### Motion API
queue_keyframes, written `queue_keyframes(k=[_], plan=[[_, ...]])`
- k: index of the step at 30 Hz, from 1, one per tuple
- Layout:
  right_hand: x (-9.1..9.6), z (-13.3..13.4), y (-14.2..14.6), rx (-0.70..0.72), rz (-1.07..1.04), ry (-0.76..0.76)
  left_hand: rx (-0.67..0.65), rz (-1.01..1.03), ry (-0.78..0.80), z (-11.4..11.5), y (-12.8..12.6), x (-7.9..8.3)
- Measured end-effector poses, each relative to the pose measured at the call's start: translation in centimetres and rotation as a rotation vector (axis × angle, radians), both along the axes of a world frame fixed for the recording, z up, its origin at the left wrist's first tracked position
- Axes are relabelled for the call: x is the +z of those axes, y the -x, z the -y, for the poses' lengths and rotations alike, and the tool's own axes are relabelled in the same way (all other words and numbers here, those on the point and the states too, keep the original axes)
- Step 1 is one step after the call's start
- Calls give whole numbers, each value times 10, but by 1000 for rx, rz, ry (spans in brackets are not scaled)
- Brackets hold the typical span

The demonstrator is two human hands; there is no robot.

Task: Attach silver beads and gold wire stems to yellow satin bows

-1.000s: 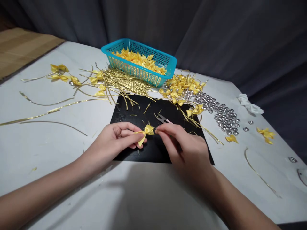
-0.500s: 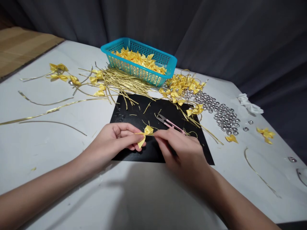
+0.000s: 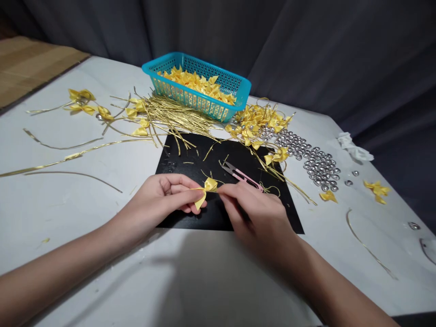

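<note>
My left hand [image 3: 163,197] pinches a small yellow ribbon bow [image 3: 206,190] over the near edge of a black mat [image 3: 190,159]. My right hand [image 3: 255,213] is closed in a pinch at the bow's right side, on the bow or a thin gold wire at it. A pair of pink-handled thread snips [image 3: 241,175] lies on the mat just beyond my right hand. Loose gold wires [image 3: 170,116] are heaped at the mat's far edge.
A turquoise basket [image 3: 235,86] of yellow bows stands at the back. Finished bows with wires [image 3: 259,122] and a patch of silver beads [image 3: 316,163] lie to the right. Stray bows [image 3: 81,97] and long wires lie left. A white scrap [image 3: 354,150] is far right.
My right hand has slid slightly left and nearer, uncovering the snips on the mat. The left hand and bow have stayed nearly still.
</note>
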State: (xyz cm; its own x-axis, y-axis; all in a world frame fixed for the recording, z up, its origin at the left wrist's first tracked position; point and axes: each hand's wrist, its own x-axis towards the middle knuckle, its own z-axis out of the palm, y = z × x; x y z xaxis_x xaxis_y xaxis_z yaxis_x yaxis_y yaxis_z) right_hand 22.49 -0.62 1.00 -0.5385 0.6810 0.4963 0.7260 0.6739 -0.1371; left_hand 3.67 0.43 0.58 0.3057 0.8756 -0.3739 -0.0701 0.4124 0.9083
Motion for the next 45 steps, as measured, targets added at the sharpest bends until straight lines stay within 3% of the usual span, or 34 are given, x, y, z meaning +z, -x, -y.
queue_keyframes(k=[12, 18, 27, 35, 45], plan=[[2, -1, 1, 7, 18, 10, -2, -7, 0, -1, 0, 0], [0, 3, 4, 6, 21, 11, 10, -65, -92, 2, -1, -1], [-10, 11, 17, -43, -237, 32, 178, -182, -362, 14, -7, 2], [-12, 19, 26, -87, -374, 56, 341, -405, -749, 25, -9, -4], [-11, 21, 28, -13, -475, 141, 316, -667, -1097, 33, -4, -5]])
